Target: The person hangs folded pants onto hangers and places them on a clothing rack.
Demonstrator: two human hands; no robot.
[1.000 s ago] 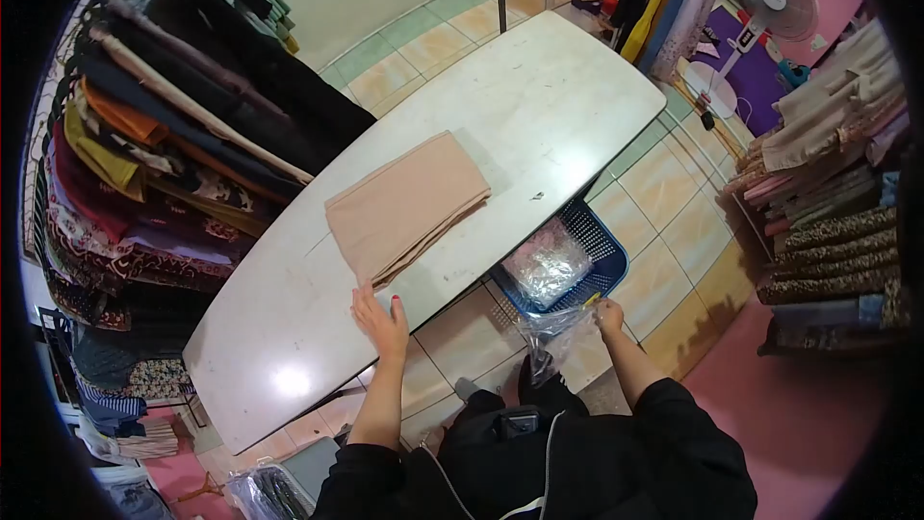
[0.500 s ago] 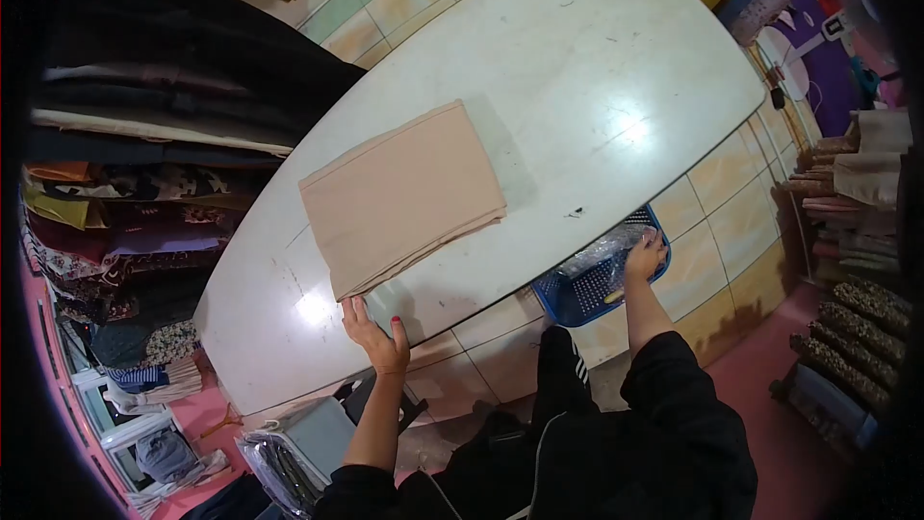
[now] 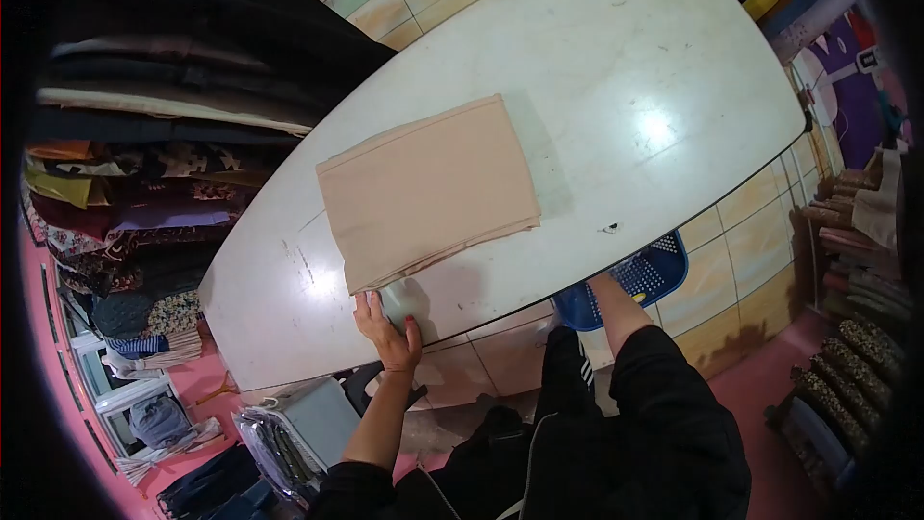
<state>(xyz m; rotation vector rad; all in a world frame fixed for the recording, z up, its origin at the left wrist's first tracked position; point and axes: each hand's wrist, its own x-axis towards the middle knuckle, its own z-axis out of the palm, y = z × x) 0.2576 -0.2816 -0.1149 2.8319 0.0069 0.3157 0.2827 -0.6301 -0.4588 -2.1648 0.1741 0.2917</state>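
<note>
A folded beige cloth (image 3: 428,191) lies flat on the white oval table (image 3: 616,67). My left hand (image 3: 388,329) rests open on the table's near edge, fingers touching the cloth's near corner. My right arm (image 3: 616,303) reaches down under the table edge into a blue plastic basket (image 3: 654,274) on the floor. The right hand itself is hidden by the tabletop.
Racks of folded and hanging garments (image 3: 135,135) line the left side. More stacked fabrics (image 3: 857,260) stand at the right. A bag of packed clothing (image 3: 279,433) lies on the floor near my left elbow. The floor is tiled.
My right hand held a clear plastic bag above the basket, then went down into the basket and out of sight under the table. My left hand stayed at the cloth's corner.
</note>
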